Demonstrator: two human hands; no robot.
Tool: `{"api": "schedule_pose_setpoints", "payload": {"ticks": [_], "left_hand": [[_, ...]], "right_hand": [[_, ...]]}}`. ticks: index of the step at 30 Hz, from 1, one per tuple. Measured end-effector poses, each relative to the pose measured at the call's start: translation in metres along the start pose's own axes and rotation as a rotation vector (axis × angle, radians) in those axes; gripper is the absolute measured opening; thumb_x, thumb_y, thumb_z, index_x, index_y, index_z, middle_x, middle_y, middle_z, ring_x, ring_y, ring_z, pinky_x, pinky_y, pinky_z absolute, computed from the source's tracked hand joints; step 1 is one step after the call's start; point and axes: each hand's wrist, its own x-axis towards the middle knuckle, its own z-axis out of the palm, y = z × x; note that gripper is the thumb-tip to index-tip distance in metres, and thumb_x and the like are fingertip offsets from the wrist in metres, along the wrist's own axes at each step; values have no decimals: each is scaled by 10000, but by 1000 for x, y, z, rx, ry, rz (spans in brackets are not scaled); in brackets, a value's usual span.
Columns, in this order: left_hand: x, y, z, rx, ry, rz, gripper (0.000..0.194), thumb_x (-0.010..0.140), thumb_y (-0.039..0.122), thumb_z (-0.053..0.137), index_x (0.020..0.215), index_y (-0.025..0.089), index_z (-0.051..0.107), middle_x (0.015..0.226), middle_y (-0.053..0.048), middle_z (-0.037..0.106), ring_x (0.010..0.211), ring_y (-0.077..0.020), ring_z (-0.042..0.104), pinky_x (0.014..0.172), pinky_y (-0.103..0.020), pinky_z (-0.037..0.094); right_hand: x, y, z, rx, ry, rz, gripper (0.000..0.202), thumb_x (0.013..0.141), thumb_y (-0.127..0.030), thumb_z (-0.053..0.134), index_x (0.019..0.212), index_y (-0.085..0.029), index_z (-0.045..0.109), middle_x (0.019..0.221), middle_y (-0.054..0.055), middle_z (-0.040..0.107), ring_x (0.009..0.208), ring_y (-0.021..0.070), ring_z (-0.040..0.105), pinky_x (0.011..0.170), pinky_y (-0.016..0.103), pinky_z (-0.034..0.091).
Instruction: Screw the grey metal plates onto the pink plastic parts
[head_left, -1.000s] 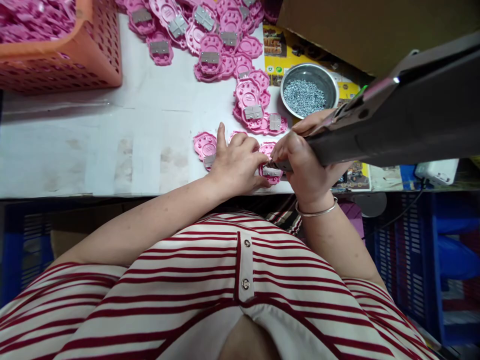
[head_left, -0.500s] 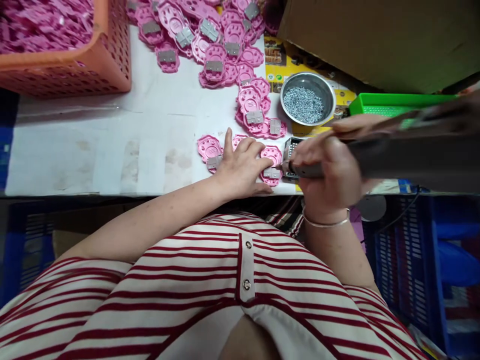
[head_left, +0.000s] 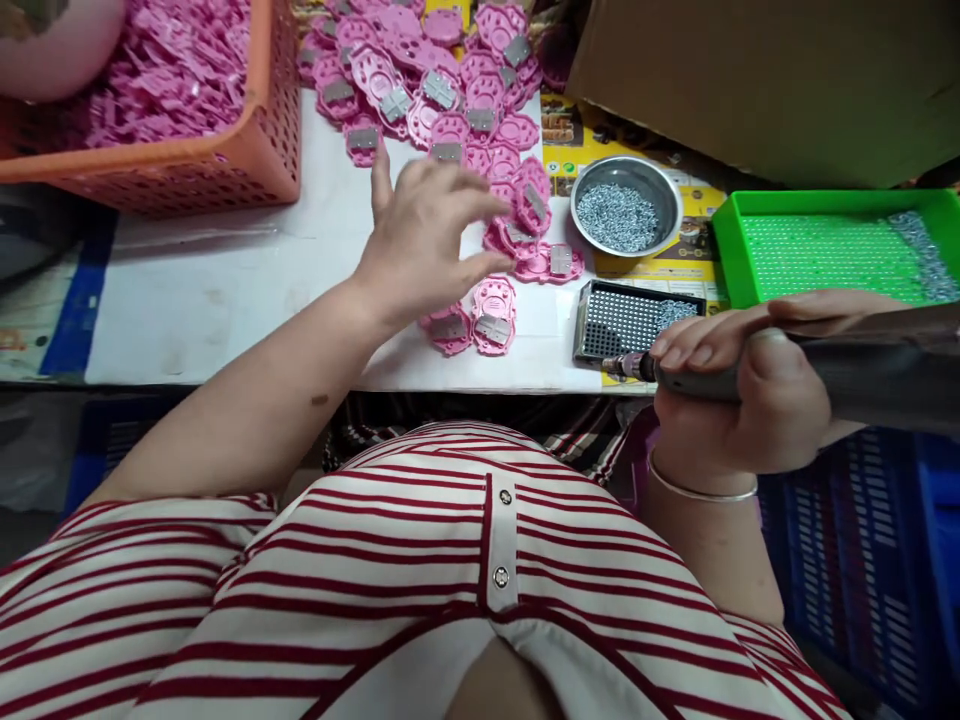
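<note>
Fingers [head_left: 381, 182] fanned out and thumb held away from them, my left hand [head_left: 424, 235] is open over the white-covered surface [head_left: 187, 310], just in front of a heap of pink plastic casings [head_left: 397, 40]; whether its tips touch that heap I can't tell. One pink casing [head_left: 534, 195] stands out at a tilt on the heap's near right part, close to my index finger, with a grey metal plate set in it. Nearer my body, a pair of pink casings [head_left: 494, 310] lies side by side near the edge, metal plates toward me, the left one partly covered by my hand. My right hand [head_left: 750, 385] is wrapped around a dark power screwdriver [head_left: 870, 370], which lies roughly level, its bit pointing left by the near edge of a black perforated tray [head_left: 615, 325] with small screws gathered toward its right end. Beyond that tray sits a round metal bowl [head_left: 664, 235] of screws, and to the right is a green tray [head_left: 817, 295] with more screws at its far right. On my left, an orange basket [head_left: 180, 170] holds slender pink plastic pieces [head_left: 187, 70], and another person's arm [head_left: 64, 45] reaches over it.
</note>
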Motion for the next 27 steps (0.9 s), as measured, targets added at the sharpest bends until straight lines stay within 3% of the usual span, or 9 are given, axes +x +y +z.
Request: {"api": "schedule_pose_setpoints", "payload": {"ticks": [3, 7, 12, 19, 27], "left_hand": [[-31, -9, 11, -6, -97, 58, 277, 912, 472, 602, 1126, 326, 702, 1265, -29, 667, 1268, -294, 493, 1202, -658, 64], [-57, -7, 28, 21, -172, 106, 446, 893, 453, 621, 1315, 308, 612, 1365, -59, 629, 1340, -327, 445, 1184, -700, 32], [-51, 2, 30, 14, -229, 139, 441, 888, 389, 635, 1308, 257, 628, 1322, -75, 661, 1356, -360, 426, 1162, -738, 10], [-49, 7, 35, 73, -171, 79, 203, 901, 386, 620, 1009, 297, 768, 1188, -52, 695, 1225, -325, 499, 1163, -728, 82], [-51, 12, 45, 79, -127, 73, 205, 894, 427, 638, 956, 286, 775, 1136, -56, 683, 1166, -306, 524, 1177, -704, 127]], "right_hand": [[-1, 4, -2, -17, 20, -27, 161, 864, -253, 595, 703, -248, 588, 542, -54, 403, 403, 63, 378, 398, 246, 411], [-2, 3, 0, -69, 58, 0, 189, 855, -262, 562, 668, -247, 545, 531, -50, 389, 412, 67, 359, 423, 238, 421], [-5, 1, 0, -103, 60, -36, 191, 867, -274, 595, 683, -241, 556, 543, -56, 406, 418, 56, 373, 437, 234, 452], [-5, 0, -4, -48, 40, 3, 196, 866, -249, 575, 673, -232, 546, 544, -55, 417, 419, 49, 393, 440, 222, 447], [-9, -1, -8, -96, 38, 2, 172, 877, -282, 572, 706, -262, 565, 546, -54, 414, 433, 70, 391, 441, 251, 440]]}}
